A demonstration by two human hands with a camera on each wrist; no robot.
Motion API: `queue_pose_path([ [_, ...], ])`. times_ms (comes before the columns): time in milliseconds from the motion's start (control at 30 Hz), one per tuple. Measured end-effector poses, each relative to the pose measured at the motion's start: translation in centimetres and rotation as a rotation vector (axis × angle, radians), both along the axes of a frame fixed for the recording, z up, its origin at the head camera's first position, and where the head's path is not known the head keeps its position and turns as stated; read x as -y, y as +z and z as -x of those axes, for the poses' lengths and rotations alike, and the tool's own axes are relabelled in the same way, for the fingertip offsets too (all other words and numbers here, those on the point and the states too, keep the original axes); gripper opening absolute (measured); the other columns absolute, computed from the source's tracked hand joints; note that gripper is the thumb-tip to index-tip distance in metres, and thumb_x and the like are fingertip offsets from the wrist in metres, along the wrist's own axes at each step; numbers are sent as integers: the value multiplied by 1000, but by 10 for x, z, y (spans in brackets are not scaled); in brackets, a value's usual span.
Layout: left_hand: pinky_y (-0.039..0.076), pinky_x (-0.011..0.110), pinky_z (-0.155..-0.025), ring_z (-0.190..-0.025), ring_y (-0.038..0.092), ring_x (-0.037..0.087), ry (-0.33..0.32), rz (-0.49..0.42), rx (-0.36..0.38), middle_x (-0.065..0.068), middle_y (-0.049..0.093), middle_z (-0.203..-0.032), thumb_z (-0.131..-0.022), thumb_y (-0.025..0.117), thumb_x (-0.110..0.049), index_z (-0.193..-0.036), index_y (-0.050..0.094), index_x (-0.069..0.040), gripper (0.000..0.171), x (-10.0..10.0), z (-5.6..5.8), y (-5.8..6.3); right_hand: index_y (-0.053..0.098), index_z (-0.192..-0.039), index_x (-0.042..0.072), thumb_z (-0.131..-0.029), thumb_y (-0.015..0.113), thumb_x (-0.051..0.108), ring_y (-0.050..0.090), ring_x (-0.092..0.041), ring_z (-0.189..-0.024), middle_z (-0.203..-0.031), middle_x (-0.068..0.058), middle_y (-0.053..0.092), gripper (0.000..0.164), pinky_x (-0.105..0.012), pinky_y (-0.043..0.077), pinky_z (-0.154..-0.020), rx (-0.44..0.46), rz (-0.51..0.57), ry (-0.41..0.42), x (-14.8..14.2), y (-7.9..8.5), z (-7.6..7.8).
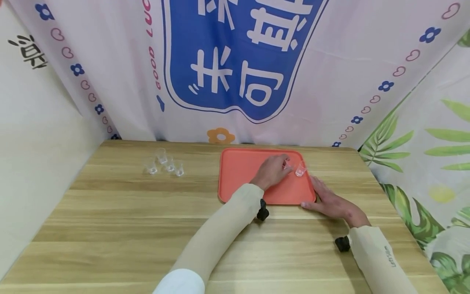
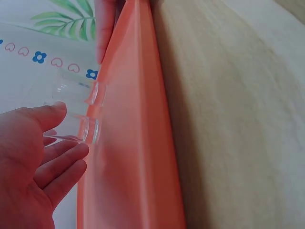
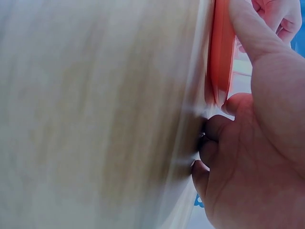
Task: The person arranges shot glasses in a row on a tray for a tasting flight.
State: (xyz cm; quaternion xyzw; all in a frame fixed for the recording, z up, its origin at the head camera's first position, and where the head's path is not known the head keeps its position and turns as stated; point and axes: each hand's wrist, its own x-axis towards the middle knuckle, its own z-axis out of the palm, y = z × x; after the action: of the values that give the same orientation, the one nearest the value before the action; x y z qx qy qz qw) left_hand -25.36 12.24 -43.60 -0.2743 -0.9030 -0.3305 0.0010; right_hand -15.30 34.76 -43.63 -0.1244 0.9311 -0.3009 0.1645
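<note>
A red tray lies on the wooden table. Over its right half, my left hand pinches a small clear shot glass between thumb and fingers, its base close to the tray's surface. Beside it, nearer the tray's right rim, another shot glass stands upright. My right hand rests at the tray's near right corner, thumb at the front edge and fingers stretched along the right side. In the right wrist view its fingertips reach down by the table, next to the tray's rim.
Several more clear shot glasses stand grouped on the table left of the tray. A printed cloth hangs behind the table's far edge, and a leaf-patterned cloth hangs along the right side.
</note>
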Motion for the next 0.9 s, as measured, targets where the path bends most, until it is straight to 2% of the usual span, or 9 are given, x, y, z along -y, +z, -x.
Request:
queue_pose_path([
  [467, 52, 21, -75, -86, 60, 5, -2, 14, 37, -4, 67, -103, -100, 71, -34, -133, 66, -11, 41, -5, 4, 3, -1, -165, 7, -97, 69, 49, -3, -49, -152, -168, -26, 1, 106, -75, 9, -114, 9, 18, -1, 0, 1, 0],
  [633, 52, 21, -75, -87, 60, 6, -20, 19, 22, -2, 68, -104, -100, 71, -33, -132, 66, -9, 40, -8, 5, 6, -1, -165, 6, -97, 69, 47, -2, -51, -151, -168, -28, 1, 105, -77, 10, -113, 3, 22, -1, 0, 2, 1],
  [900, 50, 19, -71, -82, 59, 5, -20, 5, 44, -4, 67, -98, -99, 72, -33, -130, 67, -9, 40, -10, 6, 3, 0, -165, 8, -97, 69, 49, -2, -50, -152, -168, -27, 1, 105, -75, 10, -114, 16, 4, -4, 1, 2, -1],
])
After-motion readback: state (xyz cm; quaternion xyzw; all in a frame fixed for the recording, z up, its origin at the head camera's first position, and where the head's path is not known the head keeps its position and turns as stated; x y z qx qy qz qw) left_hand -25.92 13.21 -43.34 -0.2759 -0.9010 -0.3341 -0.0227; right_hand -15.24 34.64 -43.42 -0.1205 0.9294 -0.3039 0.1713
